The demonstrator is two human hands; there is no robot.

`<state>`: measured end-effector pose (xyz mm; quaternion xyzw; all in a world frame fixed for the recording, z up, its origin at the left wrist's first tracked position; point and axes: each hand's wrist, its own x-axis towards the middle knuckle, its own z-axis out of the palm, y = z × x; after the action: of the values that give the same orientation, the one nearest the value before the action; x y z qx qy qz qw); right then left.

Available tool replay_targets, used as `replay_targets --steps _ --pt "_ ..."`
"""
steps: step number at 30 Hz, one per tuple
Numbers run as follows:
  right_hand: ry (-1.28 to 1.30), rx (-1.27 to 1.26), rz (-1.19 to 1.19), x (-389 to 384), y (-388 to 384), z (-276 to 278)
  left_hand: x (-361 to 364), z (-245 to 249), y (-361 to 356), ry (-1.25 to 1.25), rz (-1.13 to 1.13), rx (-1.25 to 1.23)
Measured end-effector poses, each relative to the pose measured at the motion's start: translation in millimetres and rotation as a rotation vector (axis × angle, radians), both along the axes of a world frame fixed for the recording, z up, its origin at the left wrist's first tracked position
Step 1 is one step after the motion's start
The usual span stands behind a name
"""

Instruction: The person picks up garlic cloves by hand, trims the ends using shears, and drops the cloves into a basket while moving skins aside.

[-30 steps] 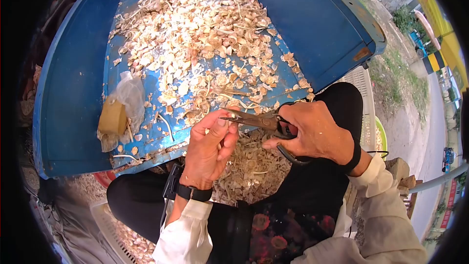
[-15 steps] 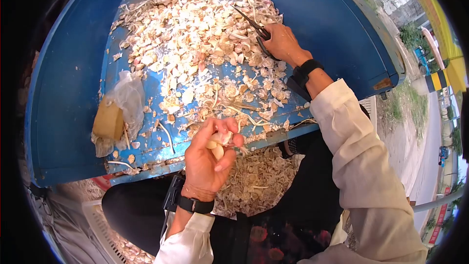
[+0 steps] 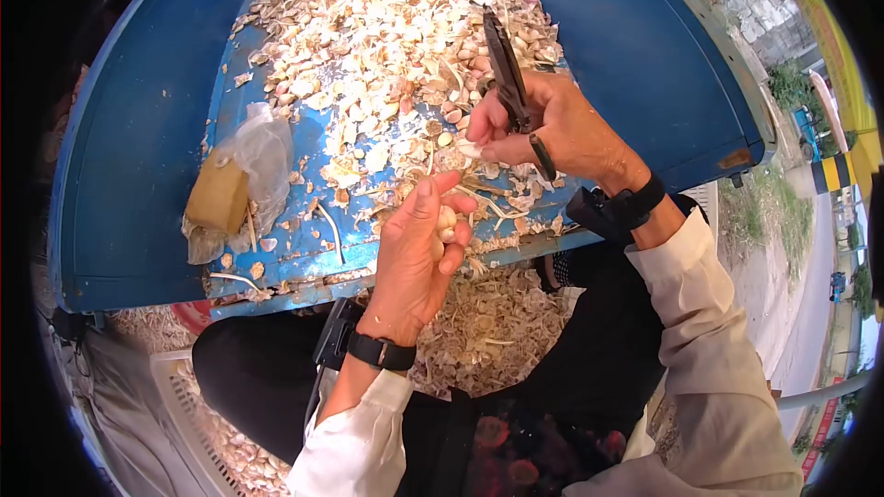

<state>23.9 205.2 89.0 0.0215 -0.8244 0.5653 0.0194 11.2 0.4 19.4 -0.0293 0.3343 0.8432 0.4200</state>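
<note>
My left hand (image 3: 405,267) is curled around a few pale garlic cloves (image 3: 447,221), above the near edge of the blue metal tray (image 3: 626,37). In my right hand (image 3: 589,133) is a pair of dark scissors (image 3: 504,60), blades pointing up and away from me. Its thumb and fingertips also pinch a whitish piece, apparently a garlic clove (image 3: 471,149). Beyond both hands spreads a heap of garlic cloves (image 3: 387,28), mixed with papery skins and dry stems.
A yellowish-brown block (image 3: 219,193) lies with a clear plastic bag (image 3: 265,161) on the tray's left side. Garlic skins (image 3: 479,331) cover the ground between my legs. A pale slotted crate (image 3: 180,396) with garlic stands at lower left. A road (image 3: 783,331) runs along the right.
My right hand has come back from the heap towards my left hand, the scissors now turned more upright and a whitish piece at its fingertips. My left hand still holds garlic.
</note>
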Motion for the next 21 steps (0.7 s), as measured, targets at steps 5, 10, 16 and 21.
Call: replay_targets --steps 5,10,16,21 --pt "0.026 0.015 -0.006 13.1 -31.7 -12.4 -4.7 -7.0 -11.9 0.151 0.006 0.041" --pt "-0.071 0.603 -0.102 51.9 -30.3 -2.1 -2.6 0.8 -15.7 0.1 0.232 -0.016" --pt "-0.088 0.779 -0.109 68.3 -44.0 -19.7 8.4 2.5 -14.4 0.252 0.316 -0.184" --pt "-0.109 0.723 0.001 66.8 -45.3 -17.9 8.2 -1.6 -17.2 0.215 0.312 -0.175"
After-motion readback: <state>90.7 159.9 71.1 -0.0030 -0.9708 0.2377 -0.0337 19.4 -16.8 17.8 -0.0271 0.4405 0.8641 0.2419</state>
